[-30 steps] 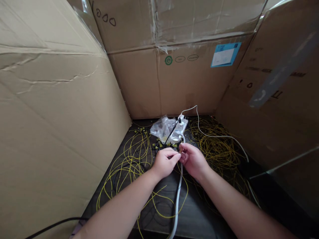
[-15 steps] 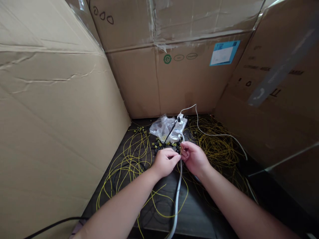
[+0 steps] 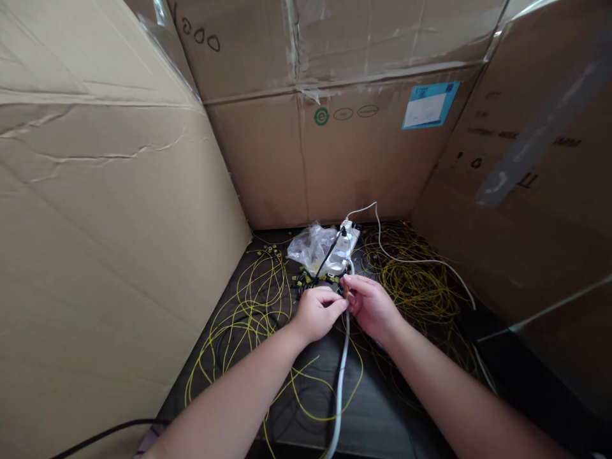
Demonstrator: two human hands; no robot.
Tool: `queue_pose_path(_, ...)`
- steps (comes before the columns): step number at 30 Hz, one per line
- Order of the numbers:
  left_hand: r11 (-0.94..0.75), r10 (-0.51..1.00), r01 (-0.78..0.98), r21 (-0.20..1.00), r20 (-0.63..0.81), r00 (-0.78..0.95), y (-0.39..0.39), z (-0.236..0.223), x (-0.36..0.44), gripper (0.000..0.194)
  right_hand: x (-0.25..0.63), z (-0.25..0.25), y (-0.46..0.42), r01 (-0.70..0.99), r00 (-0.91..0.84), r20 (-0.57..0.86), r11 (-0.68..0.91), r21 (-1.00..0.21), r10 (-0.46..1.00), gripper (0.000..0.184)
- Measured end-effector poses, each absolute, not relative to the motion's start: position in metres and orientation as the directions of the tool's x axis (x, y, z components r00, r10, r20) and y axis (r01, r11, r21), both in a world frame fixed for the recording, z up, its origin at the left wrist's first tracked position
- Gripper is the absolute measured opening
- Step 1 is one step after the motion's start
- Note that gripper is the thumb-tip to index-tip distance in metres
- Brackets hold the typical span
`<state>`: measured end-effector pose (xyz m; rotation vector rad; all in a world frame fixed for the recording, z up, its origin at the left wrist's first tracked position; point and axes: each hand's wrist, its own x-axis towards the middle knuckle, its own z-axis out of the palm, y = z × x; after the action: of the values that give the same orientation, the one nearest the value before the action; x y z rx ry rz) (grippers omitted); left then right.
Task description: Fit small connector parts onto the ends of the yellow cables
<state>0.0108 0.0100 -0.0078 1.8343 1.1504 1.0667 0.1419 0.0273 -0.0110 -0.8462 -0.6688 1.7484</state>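
My left hand [image 3: 316, 313] is closed, its thumb and forefinger pinched around a thin yellow wire [image 3: 362, 366] that loops down below the hands. Right beside it, my right hand [image 3: 375, 309] is closed too, its fingertips pinching at the short upper end of the wire. Whatever small part may sit at that end is too small to make out. Just beyond the fingers lies a pile of small black and yellow pieces [image 3: 300, 279]. A white power cable [image 3: 340, 382] passes beneath both hands.
A white power strip [image 3: 352, 237] with a black plug stands behind the hands, next to a crumpled clear plastic bag [image 3: 310, 247]. Yellow wires lie loosely at left [image 3: 239, 312] and tangled at right [image 3: 421, 274]. Large cardboard boxes [image 3: 258, 166] wall in the dark table.
The fingertips of my right hand have shifted slightly left at the wire's end. My left hand keeps its pinch almost in place.
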Motion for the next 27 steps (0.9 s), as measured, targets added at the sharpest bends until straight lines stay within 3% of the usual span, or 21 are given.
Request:
queue_pose_path(19, -0.318, 0.934, 0.306, 0.897, 0.242, 0.263, 0.0084, -0.0035, 0.0109, 0.017, 0.1410, -0.0077, 0.0246, -0.547, -0.166, -0.201, -0.260, -0.796, 0.965, 0.021)
queue_pose_path(24, -0.080, 0.946, 0.027, 0.996, 0.067, 0.316, 0.0053, 0.0015, 0.0109, 0.016, 0.1381, -0.0121, 0.0241, -0.487, -0.090, -0.136, -0.163, -0.858, 0.987, 0.023)
queue_pose_path(27, 0.067, 0.955, -0.141, 0.988, -0.022, 0.297, 0.0050, 0.0010, 0.0130, 0.021, 0.1352, -0.0153, 0.0226, -0.453, -0.062, -0.083, -0.102, -0.885, 0.995, 0.023)
